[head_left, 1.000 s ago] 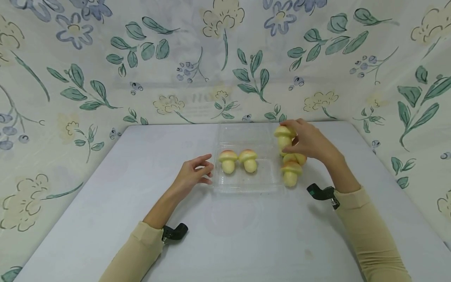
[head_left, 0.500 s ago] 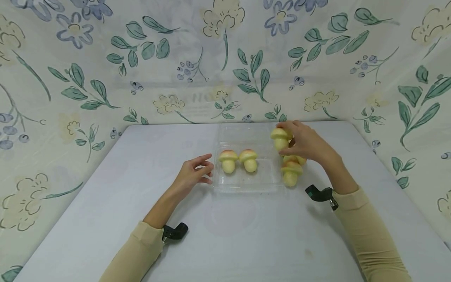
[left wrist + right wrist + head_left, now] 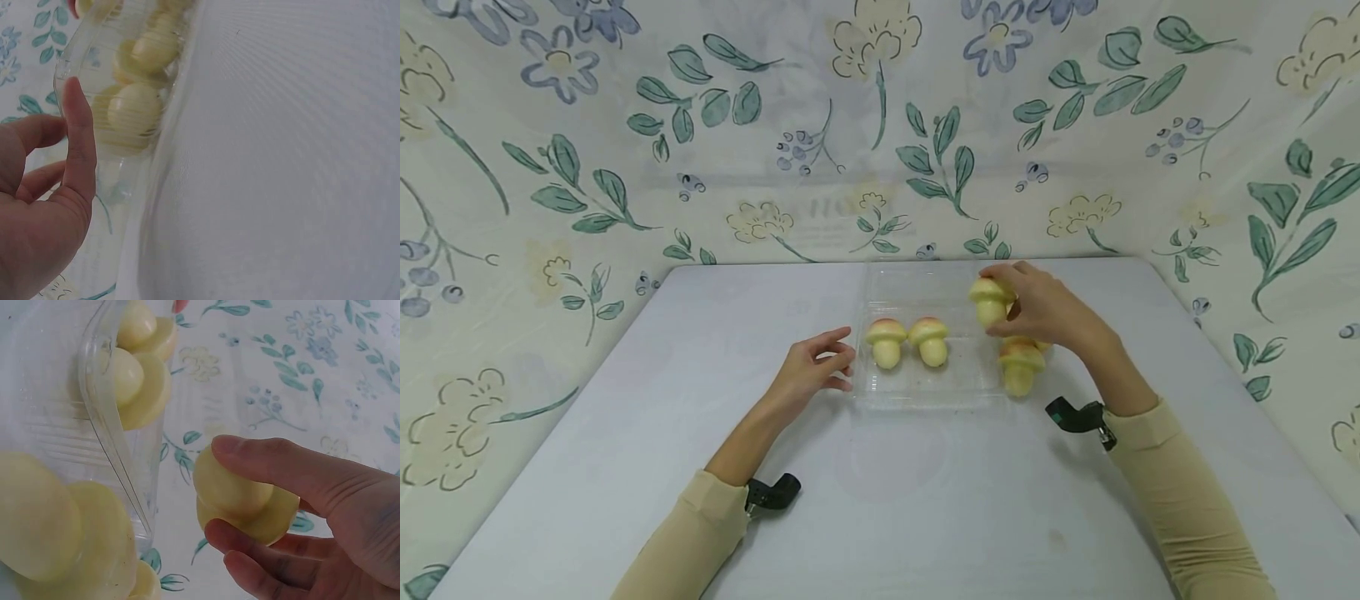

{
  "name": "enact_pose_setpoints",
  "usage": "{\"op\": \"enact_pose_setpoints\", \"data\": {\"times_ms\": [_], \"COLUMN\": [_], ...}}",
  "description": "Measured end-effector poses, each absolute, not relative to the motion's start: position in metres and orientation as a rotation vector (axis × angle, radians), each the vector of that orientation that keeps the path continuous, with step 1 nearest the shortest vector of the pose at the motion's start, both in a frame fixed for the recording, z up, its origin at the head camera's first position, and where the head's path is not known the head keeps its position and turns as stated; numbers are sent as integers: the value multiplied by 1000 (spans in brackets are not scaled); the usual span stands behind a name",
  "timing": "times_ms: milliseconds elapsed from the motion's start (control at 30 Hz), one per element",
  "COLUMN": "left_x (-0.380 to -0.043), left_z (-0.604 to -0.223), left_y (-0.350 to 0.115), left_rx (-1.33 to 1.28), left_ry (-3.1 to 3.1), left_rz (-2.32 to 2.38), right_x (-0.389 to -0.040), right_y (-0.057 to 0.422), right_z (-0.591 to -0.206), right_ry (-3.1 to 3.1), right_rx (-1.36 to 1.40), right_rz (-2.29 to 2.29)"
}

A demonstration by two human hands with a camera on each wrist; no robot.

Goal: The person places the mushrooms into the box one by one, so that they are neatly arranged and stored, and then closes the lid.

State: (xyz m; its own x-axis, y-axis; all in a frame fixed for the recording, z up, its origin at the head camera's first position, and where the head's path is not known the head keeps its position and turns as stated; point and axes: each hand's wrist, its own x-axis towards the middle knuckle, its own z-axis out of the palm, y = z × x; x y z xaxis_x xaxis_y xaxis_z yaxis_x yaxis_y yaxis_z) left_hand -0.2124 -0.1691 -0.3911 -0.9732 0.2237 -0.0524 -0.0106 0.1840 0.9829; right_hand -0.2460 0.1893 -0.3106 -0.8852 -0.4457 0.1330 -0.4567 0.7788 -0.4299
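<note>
In the head view, my right hand (image 3: 1048,307) grips a yellow toy mushroom (image 3: 988,302) by thumb and fingers, over the right side of a clear plastic box (image 3: 962,392). The right wrist view has this mushroom (image 3: 234,487) between thumb and fingers, beyond the box wall (image 3: 106,419). Two more mushrooms, a left one (image 3: 887,343) and a right one (image 3: 929,342), stand side by side inside the box. My left hand (image 3: 808,371) has its fingers loosely bent at the box's left side; in the left wrist view, a fingertip (image 3: 76,100) lies against the clear wall.
Just right of the box stands another mushroom (image 3: 1020,367), with more yellow partly hidden behind it under my right hand. The box's clear lid (image 3: 917,283) lies folded back toward the flowered cloth (image 3: 820,183). A white table (image 3: 880,517) bears everything.
My right hand has moved left and slightly nearer with the mushroom, from above the ones at the right to over the box's right edge. My left hand has stayed still.
</note>
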Motion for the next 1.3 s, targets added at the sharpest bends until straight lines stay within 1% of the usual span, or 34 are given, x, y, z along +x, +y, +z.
{"op": "enact_pose_setpoints", "data": {"times_ms": [633,1300], "left_x": [-212,-213], "left_z": [-390,-392], "left_y": [-171,-169], "left_rx": [206,197], "left_ry": [2261,2246], "left_rz": [1897,1911], "right_x": [-246,-252], "right_y": [177,167], "right_z": [-318,-331], "right_ry": [-2944,-3019], "right_rx": [895,897], "right_rz": [768,590]}}
